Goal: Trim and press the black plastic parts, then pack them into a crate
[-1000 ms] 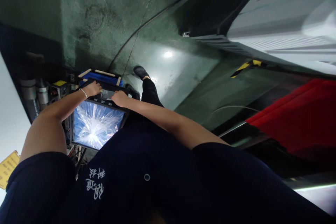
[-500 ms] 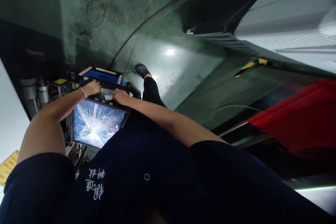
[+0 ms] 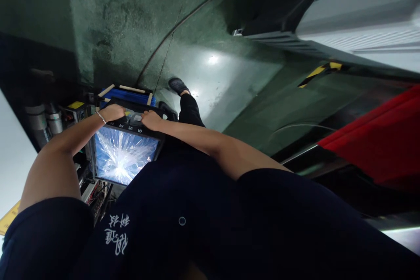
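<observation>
My left hand (image 3: 115, 112), with a bracelet at its wrist, rests at the far edge of a black-framed panel (image 3: 127, 127) bearing white characters. Its fingers are curled down, and their tips are hidden. To its right, my right hand (image 3: 151, 120) bends its fingers at the same edge. Between the two hands lies a small greyish, see-through piece (image 3: 136, 118) with a pale patch and a bit of yellow at its left. I cannot make out whether either hand grips it. Nearer my body, the panel's blue screen (image 3: 126, 153) is covered in crinkled clear film with a bright glare.
Beyond the panel sits a blue item with cream-coloured bars (image 3: 131, 89). Metal cylinders (image 3: 54, 122) and wiring (image 3: 98, 192) are at left. A black cable (image 3: 183, 19) crosses the green floor (image 3: 131, 22). Red cloth (image 3: 377, 135) and a grey machine (image 3: 354, 17) stand at right.
The view has shifted slightly. Both hands stay at the panel's far edge, and the greyish piece between them shows a little more.
</observation>
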Tool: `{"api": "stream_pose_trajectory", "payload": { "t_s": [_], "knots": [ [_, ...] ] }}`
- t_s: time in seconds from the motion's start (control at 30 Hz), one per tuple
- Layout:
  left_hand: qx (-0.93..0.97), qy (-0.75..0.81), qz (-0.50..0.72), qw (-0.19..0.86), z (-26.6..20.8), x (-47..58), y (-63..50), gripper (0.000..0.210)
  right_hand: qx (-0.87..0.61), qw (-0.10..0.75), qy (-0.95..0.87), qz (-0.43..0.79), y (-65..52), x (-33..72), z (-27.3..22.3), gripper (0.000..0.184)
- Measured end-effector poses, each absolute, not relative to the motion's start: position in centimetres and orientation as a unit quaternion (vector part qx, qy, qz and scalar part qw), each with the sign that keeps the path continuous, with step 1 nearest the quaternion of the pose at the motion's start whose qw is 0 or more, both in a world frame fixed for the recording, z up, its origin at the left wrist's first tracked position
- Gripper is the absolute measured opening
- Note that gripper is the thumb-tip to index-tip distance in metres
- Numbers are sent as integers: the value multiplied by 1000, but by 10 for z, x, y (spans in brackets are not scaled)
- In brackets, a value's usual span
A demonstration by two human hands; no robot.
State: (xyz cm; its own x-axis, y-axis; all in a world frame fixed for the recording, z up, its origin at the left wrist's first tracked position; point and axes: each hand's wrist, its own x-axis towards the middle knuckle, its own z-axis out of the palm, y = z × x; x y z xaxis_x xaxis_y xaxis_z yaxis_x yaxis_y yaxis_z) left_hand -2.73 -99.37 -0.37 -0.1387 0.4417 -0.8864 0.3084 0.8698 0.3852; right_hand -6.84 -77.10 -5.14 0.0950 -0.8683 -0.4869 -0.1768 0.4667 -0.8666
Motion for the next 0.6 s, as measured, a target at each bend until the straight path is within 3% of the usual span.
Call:
{"api": "stream_pose_trajectory", "payload": {
  "t_s": [0.23, 0.43, 0.6],
  "knots": [
    [277, 763, 51, 582, 5, -38, -992, 21, -138, 688, 630, -332, -819, -74, -71, 38],
    [265, 772, 54, 575, 17, -37, -993, 25, 30, 776, 526, -347, -861, -58, -77, 23],
    [273, 775, 41, 569, 18, -39, -994, 20, 120, 785, 516, -321, -866, -46, -76, 27]
  ]
}}
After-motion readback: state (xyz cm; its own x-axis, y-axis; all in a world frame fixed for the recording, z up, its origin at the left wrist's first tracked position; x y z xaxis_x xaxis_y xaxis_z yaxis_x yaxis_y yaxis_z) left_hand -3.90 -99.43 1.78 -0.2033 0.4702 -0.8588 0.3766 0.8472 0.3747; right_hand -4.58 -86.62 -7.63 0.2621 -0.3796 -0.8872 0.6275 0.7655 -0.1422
